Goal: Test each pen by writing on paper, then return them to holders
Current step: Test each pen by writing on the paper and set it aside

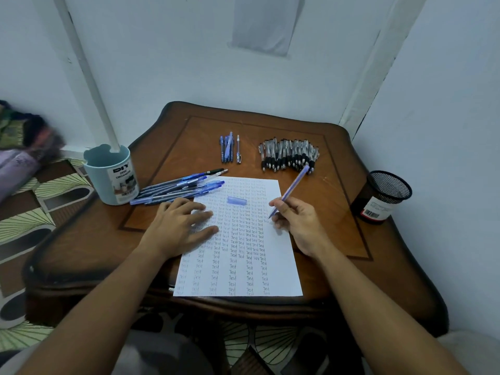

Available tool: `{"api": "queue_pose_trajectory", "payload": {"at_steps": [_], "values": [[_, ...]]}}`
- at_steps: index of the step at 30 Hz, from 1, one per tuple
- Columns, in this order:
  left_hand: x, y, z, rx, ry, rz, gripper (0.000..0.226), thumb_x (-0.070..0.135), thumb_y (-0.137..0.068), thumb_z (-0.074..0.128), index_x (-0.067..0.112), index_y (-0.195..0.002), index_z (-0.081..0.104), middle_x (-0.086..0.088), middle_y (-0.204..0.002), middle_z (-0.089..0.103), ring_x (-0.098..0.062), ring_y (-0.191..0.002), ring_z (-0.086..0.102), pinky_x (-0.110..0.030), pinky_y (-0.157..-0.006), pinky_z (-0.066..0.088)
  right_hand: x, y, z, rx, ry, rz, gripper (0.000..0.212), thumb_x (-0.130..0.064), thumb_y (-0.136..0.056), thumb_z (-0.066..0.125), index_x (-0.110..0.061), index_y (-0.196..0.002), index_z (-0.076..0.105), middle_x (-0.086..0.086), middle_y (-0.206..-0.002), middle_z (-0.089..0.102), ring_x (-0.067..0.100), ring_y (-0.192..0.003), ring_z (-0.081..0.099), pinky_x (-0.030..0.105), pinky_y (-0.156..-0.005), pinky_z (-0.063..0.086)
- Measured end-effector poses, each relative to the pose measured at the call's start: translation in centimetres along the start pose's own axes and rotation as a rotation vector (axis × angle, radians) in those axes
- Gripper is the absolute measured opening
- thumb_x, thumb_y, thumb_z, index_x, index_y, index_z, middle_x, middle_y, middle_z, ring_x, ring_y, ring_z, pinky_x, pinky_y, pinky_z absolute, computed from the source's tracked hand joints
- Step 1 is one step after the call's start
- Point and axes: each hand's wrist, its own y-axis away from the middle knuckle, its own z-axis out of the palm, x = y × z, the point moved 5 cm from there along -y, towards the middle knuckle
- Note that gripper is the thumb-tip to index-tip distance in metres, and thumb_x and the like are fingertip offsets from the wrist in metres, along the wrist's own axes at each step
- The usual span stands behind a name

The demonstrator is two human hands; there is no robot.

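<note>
1. Right hand (295, 217) grips blue pen (289, 191), tip on paper sheet (243, 239) at right edge.
2. Left hand (178, 226) flat, fingers straight, pressing paper's left side.
3. Pen cap (236, 200) lies on paper.
4. Blue pens (181, 189) beside teal holder (111, 175); mesh holder (384, 196) at right edge of the tabletop (338, 185).

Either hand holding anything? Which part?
Right hand pinches a blue pen low on the barrel, near the tip. Left hand holds nothing; it lies flat on the paper.
</note>
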Motion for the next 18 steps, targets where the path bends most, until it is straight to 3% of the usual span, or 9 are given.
{"api": "queue_pose_trajectory", "payload": {"at_steps": [3,6,18], "values": [[0.1,0.0,0.0,0.019,-0.004,0.008,0.066,0.078,-0.088,0.033,0.032,-0.110,0.075,0.010,-0.114,0.068,-0.020,-0.109,0.056,-0.043,-0.079,0.040,0.7,0.1,0.0,0.029,0.011,-0.030,0.006,-0.003,-0.099,0.055,0.000,-0.104,0.053,0.020,-0.082,0.063,0.022,-0.066,0.062,0.029,-0.061,0.056],[-0.1,-0.2,0.1,0.015,-0.014,0.008,0.063,0.076,-0.088,0.036,0.033,-0.110,0.075,0.010,-0.114,0.068,-0.019,-0.109,0.056,-0.041,-0.078,0.038,0.8,0.3,0.3,0.041,0.012,-0.035,0.017,0.006,-0.097,0.054,-0.006,-0.104,0.044,0.022,-0.084,0.061,0.023,-0.067,0.063,0.029,-0.062,0.057],[-0.1,0.1,0.2,0.026,-0.005,0.004,0.063,0.077,-0.088,0.035,0.033,-0.109,0.075,0.011,-0.114,0.068,-0.019,-0.108,0.055,-0.041,-0.079,0.037,1.5,0.3,0.0,0.064,0.176,-0.093,0.020,0.003,-0.093,0.063,0.001,-0.105,0.047,0.029,-0.090,0.063,0.029,-0.072,0.064,0.038,-0.066,0.056]]}}
